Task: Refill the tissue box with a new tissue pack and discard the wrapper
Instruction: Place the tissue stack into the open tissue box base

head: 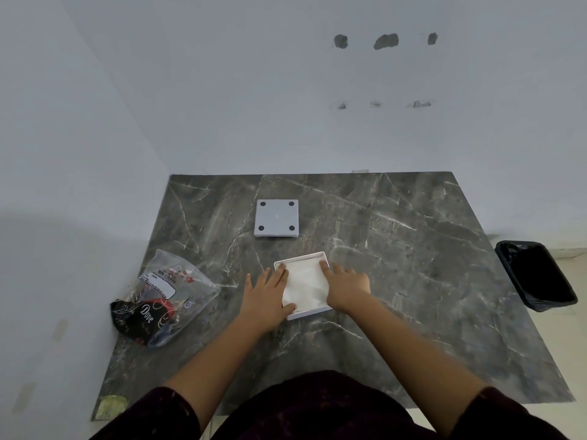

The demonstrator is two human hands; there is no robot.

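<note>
A square white tissue box (313,312) lies open on the dark marble table, with a white stack of tissues (305,282) inside it. My left hand (266,292) lies flat over the box's left edge, fingers straight and pressing on the tissues. My right hand (344,282) presses on the right edge in the same way. The box's grey bottom panel (277,219), with a black pad at each corner, lies apart farther back. A crumpled clear plastic wrapper (162,300) with red and black print lies at the table's left.
The marble table (413,265) stands in a corner, with white walls behind and to the left. On the floor off the table's right edge stands a black bin (536,276) lined with a black bag. A yellowish sticker (111,406) marks the table's near left corner.
</note>
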